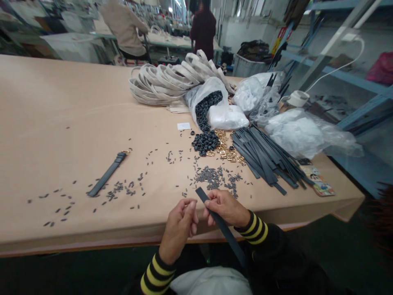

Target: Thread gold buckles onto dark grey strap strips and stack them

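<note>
In my right hand I grip a dark grey strap near its upper end. The strap slants down to the right, past the table edge toward my lap. My left hand is just left of it, apart from the strap, fingers curled and thumb against the forefinger; whatever may be in that pinch is too small to make out. Beyond my hands lies a heap of tiny dark pieces. Behind it are a pile of black loops and gold-coloured buckles.
A bundle of dark straps lies at the right, near a patterned phone-like object. One strap with a gold buckle rests at the left among scattered pieces. Coiled pale webbing and plastic bags stand behind. Two people are in the background.
</note>
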Tool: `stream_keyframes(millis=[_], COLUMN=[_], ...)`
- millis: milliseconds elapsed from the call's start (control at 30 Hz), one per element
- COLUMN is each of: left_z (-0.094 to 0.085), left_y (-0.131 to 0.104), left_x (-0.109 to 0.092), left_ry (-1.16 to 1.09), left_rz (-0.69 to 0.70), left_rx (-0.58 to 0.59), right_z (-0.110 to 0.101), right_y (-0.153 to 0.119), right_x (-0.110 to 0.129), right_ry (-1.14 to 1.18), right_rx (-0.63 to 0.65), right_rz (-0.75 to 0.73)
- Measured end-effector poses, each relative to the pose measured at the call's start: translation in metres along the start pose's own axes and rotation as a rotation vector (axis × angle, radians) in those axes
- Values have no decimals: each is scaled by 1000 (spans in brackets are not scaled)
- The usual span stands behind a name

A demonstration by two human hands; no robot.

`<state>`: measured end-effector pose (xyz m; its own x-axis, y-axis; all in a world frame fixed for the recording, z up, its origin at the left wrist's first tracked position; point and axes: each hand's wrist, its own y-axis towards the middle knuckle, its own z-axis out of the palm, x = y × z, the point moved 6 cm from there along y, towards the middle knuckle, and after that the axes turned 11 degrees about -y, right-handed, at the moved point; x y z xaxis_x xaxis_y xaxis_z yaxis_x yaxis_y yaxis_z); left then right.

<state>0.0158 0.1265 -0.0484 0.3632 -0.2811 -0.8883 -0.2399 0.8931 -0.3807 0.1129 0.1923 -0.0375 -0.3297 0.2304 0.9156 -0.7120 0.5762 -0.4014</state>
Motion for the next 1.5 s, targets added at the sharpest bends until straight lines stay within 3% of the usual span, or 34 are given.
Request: stream_keyframes(millis=[100,300,467,567,700,900,967,1100,1133,1200,1333,1500], left_z=[-1,-3,-2,-1,-7,-12,-13,-10,-4,6,12,19], left_y=[13,17,16,12,9,15,16,2,-1,-3,8,22], left_x=[-9,-3,-8,-10,-5,4,3,-21,-26,-28,-24,-24], left_ry=[-126,-319,-493,-535,-467,-315,-212,240,331,405,341,320], left_rz=[-35,-104,-81,-73,-49,-33,37,471,545,558,366,243], left_rx=[-5,-27,73,124,42,-54,-93,-234,-210,-93,79,217], right_z=[7,9,14,10,1,5,6,2,0,-4,-12,-21], right_y=[-2,-5,-5,-4,-5,-6,-5,-3,-2,-1,-1,-1], right_x=[-4,-11,-19,-18,-12,-7,-6,-5,-4,-1,4,1], right_ry=[52,248,454,335,53,77,78,50,42,20,-44,-18], right_rx=[91,168,200,143,7,63,69,-34,-63,-99,-93,19], right_rz=[21,86,211,157,59,38,15,-53,-72,-105,-114,-112])
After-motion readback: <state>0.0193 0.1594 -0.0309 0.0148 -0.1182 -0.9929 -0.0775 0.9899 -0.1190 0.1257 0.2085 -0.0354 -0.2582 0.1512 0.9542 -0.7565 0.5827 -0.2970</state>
